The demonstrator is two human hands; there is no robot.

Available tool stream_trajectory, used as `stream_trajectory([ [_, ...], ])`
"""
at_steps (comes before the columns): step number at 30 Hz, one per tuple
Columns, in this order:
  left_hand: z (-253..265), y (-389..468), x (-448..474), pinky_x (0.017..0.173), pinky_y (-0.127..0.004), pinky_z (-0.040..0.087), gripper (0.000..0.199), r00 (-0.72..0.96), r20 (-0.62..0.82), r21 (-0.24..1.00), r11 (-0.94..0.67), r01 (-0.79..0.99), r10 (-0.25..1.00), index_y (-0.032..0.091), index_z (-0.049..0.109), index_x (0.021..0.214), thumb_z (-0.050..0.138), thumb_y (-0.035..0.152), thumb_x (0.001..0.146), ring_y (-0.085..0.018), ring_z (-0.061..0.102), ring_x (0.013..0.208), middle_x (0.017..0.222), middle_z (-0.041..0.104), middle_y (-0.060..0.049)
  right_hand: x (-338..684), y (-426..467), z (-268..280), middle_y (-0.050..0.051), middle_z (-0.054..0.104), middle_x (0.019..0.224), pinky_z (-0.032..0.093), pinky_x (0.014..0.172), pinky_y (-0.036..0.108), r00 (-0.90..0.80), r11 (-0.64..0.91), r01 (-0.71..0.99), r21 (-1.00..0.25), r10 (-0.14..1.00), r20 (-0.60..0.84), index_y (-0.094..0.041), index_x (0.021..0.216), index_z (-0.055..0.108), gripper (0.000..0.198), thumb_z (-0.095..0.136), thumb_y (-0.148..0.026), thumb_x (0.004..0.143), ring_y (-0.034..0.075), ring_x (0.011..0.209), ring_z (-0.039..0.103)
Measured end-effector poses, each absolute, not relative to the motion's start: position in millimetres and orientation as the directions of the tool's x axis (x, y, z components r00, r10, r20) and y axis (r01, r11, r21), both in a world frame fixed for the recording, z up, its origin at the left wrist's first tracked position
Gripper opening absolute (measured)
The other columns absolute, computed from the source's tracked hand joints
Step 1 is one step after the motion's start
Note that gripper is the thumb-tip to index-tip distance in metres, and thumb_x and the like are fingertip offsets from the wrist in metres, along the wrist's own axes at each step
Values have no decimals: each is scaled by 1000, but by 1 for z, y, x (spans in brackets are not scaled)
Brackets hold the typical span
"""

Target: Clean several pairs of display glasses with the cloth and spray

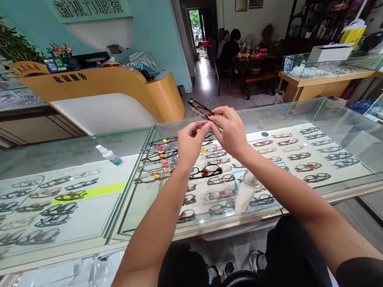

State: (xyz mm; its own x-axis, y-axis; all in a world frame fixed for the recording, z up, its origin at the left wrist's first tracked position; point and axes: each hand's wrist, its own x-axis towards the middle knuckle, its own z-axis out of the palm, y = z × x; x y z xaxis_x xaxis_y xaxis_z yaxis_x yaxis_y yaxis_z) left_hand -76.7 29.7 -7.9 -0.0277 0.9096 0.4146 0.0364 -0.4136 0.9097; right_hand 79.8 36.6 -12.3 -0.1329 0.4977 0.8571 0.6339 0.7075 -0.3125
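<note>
held eyeglasses above the far edge of a display case. the glasses [200, 105] are raised clear of the case [291, 114], seen near the middle of its far edge. their long axis slants from an upper-left free end down to the right, into the fingers; fine detail of the frame is blocked by the hands. the right hand [230, 130] is the nearer of the 2, its thumb and fingers pinching the lower-right end; the left hand [191, 146] meets it from the left, thumb and index finger pinched together at the frame's lower side, the 2 sets of fingertips nearly touching.

edges and room: beyond the far edge lies open floor [202, 95], with a curved desk [164, 94] farther off to the left. below and left of the hands, several glasses [159, 157] line the left part of the case; 1 black pair [206, 172] lies between the forearms. a white cloth [245, 197] rests by the near edge, under the right forearm. a spray bottle [110, 155] stands well apart, near the far edge of the adjoining left case [133, 137].
</note>
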Motion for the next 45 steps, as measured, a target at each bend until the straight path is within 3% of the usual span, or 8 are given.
stream_trajectory([
  [8,-33,36,-75,52,-26,25,44,-24,237,965,-238,-111,971,17,79,82,95,56,68,-8,32,55,62,50,4,80,39,-53,18,72,122,58,98,48,-166,669,698,-255,498,851,-20,108,75,18,58,-27,107,31,106,68],
  [12,-37,46,-87,56,-27,27,39,-41,314,950,-313,15,949,18,81,84,90,54,73,-10,34,57,58,44,5,81,41,-59,15,73,122,59,89,40,-212,721,624,-302,528,822,-21,124,66,23,61,-32,104,28,102,72],
  [16,-28,48,-112,60,-30,24,32,49,390,868,-385,314,919,20,82,88,82,51,82,-12,29,57,57,33,6,92,43,-57,8,74,105,50,77,36,-78,643,587,-491,649,756,-24,133,54,27,45,-38,113,23,81,68],
  [21,-17,50,-142,63,-32,27,23,342,211,577,-399,713,916,24,84,87,77,45,85,-16,42,60,63,54,1,112,55,-47,2,61,78,34,70,35,-31,526,623,-579,756,654,-27,103,53,39,25,-51,117,21,65,53],
  [25,-24,57,-150,64,-35,29,20,371,24,464,-339,818,928,28,85,82,78,46,81,-20,53,61,70,68,-2,119,60,-44,0,49,67,26,68,36,-56,501,632,-591,790,610,-28,84,42,56,20,-70,114,20,59,42],
  [30,-32,63,-147,67,-36,32,14,367,-90,432,-296,852,926,29,85,77,81,43,75,-22,58,67,78,75,-4,114,58,-48,-2,28,62,18,68,37,-89,534,616,-579,777,623,-27,73,26,69,15,-86,107,17,58,24],
  [38,-30,60,-146,67,-37,34,11,329,-183,344,-253,904,926,31,85,82,80,39,78,-25,63,70,80,76,-5,111,55,-52,-2,28,61,17,65,38,-121,552,591,-588,782,611,-26,72,24,69,16,-85,108,16,57,24],
  [45,-28,61,-148,68,-35,38,13,319,-240,302,-241,922,917,31,86,86,79,40,80,-24,69,81,92,80,-4,110,58,-57,0,39,60,21,64,37,-97,517,544,-661,821,563,-25,66,32,74,16,-86,107,17,59,34],
])
